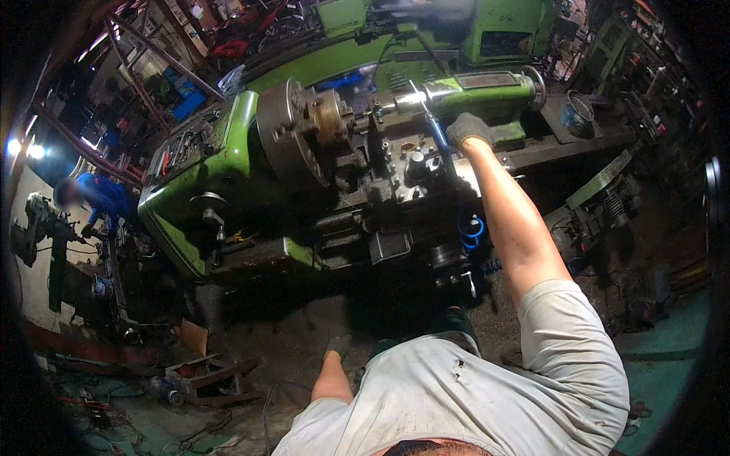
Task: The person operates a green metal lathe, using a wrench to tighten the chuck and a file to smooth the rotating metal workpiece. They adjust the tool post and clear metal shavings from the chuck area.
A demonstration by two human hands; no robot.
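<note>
My right grip (469, 131) clasps the blue air gun (436, 134); left grip (339, 344), I cannot tell. Likely air-cleaning; steady aim needed next.

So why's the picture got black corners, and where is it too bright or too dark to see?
In the head view, the fisheye lens leaves dark corners; in the head view, lights glare white at left; in the head view, deep shadow lies under the green lathe, and the left hand is too dim to make out.
</note>
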